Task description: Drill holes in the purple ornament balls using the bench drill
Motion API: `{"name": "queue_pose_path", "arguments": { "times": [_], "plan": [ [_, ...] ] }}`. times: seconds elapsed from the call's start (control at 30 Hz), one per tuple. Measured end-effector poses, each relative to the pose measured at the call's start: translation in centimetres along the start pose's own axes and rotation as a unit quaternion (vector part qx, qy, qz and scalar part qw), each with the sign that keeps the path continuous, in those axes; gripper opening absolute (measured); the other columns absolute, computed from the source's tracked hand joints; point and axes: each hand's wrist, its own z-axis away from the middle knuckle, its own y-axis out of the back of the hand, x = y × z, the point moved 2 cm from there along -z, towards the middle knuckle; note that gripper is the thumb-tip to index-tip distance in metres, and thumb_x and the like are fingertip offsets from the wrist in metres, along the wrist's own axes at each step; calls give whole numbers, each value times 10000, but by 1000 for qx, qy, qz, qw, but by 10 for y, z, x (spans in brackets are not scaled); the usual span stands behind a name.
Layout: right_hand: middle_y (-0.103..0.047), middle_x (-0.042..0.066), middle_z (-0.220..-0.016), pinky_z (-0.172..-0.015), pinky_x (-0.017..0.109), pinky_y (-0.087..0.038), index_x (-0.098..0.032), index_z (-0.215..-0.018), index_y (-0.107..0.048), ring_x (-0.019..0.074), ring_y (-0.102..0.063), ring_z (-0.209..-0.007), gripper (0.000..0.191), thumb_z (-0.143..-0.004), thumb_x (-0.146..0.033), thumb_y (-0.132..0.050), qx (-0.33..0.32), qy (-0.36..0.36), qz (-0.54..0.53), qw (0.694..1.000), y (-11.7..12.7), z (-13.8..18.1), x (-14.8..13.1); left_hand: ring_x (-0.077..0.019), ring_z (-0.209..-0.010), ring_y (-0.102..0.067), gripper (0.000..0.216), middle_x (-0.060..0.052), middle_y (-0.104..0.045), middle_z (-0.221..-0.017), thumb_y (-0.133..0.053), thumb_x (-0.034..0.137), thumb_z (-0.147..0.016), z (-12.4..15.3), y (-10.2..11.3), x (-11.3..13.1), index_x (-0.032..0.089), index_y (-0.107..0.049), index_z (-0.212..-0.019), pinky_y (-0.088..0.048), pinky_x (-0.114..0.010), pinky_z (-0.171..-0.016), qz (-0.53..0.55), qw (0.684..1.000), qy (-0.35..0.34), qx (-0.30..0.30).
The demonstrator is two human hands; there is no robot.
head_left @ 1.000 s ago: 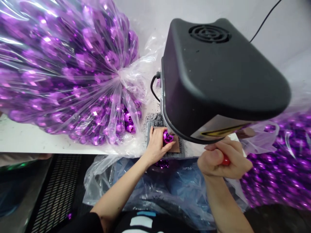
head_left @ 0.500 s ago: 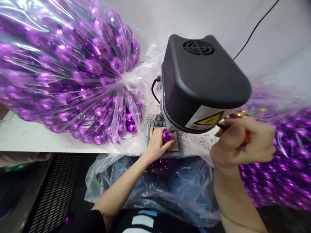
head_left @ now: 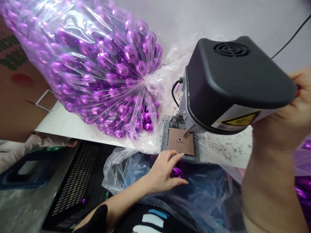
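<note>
My left hand [head_left: 166,171] is over an open clear plastic bag [head_left: 143,161] just below the table edge. Its fingers are apart, and a shiny purple faceted ball [head_left: 176,172] shows between thumb and fingers; whether it touches them I cannot tell. My right hand [head_left: 297,103] is closed on the lever of a black-housed bench machine [head_left: 238,74], which looks like a small drill press. The housing hides part of that hand, and only a bit of the red lever [head_left: 298,91] shows. Below the machine head, a brown square board [head_left: 178,145] with a small hole lies on the grey base [head_left: 165,139].
A large tied bag of purple balls [head_left: 107,71] lies on the white table [head_left: 60,124]. Dark chips litter the surface around the base. A cardboard box [head_left: 19,94], a black crate [head_left: 75,174] and another person's sleeve [head_left: 21,150] are at left.
My left hand has moved off the brown board, down and towards me, and the purple ball has left the board. My view has turned, so the machine appears farther right.
</note>
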Motion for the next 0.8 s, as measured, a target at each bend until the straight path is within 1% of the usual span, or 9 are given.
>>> {"name": "queue_pose_path", "arguments": {
  "times": [0.1,0.17,0.23,0.33,0.43,0.53,0.6,0.7,0.8],
  "plan": [
    [-323,-34,-619,-609,252,-175,-116,-650,-443,4,-278,-603,358,-901,-360,-519,1,14,-23,1000,-3,-4,2,-204,-995,-627,191,-70,-662,-1032,-543,295,-974,-13,35,-26,219,-576,-1146,-515,-359,-891,-15,985,42,168],
    [-317,-36,-618,-615,251,-179,-116,-646,-429,6,-273,-603,350,-897,-345,-511,-5,10,-30,999,-6,-5,4,-214,-937,-616,123,-74,-655,-970,-485,233,-988,-24,56,-52,203,-595,-1033,-502,-370,-852,-116,950,121,263],
    [-297,-37,-613,-625,257,-168,-114,-634,-414,6,-262,-602,365,-897,-352,-500,-5,1,-30,1000,-7,-6,4,-261,-1004,-606,150,-116,-658,-1046,-543,236,-952,-37,65,-78,180,-598,-1080,-496,-406,-874,-215,927,197,238],
    [-290,-38,-611,-639,264,-149,-107,-634,-415,2,-262,-609,373,-901,-356,-489,1,-2,-30,1000,-8,-7,3,-326,-1047,-587,262,-157,-653,-1076,-608,272,-899,-54,64,-101,156,-608,-1134,-484,-454,-883,-327,899,258,133],
    [-310,-41,-611,-640,262,-171,-107,-649,-430,-1,-278,-614,343,-904,-328,-494,-3,-1,-27,1000,-7,-7,1,-335,-1013,-598,350,-158,-646,-1066,-618,306,-888,-58,66,-104,147,-608,-1200,-480,-453,-851,-323,897,282,106],
    [-321,-41,-615,-633,255,-195,-115,-664,-441,2,-289,-613,328,-911,-327,-484,-14,-3,-22,1000,-6,-7,0,-283,-964,-615,486,-129,-621,-1125,-681,366,-852,-48,80,-97,186,-586,-1294,-483,-417,-833,-182,926,284,166],
    [-323,-37,-613,-619,255,-182,-121,-665,-439,8,-288,-607,337,-910,-347,-484,-16,-3,-26,1000,-6,-6,-1,-217,-886,-615,484,-92,-615,-1120,-696,416,-839,-36,92,-90,228,-602,-1275,-490,-362,-778,2,930,283,235],
    [-330,-26,-616,-616,268,-168,-129,-665,-434,21,-289,-606,335,-904,-356,-495,-7,-1,-47,999,-7,-7,-1,-159,-789,-627,427,-55,-631,-1069,-668,466,-847,-20,98,-74,258,-598,-1213,-481,-277,-636,340,857,271,277],
    [-331,-26,-628,-633,276,-164,-132,-671,-436,24,-292,-618,316,-902,-338,-503,-3,-4,-59,998,-8,-7,-2,-174,-806,-686,392,-66,-671,-1070,-659,499,-863,-17,84,-52,233,-593,-1142,-489,-243,-586,542,765,264,226]
  ]
}}
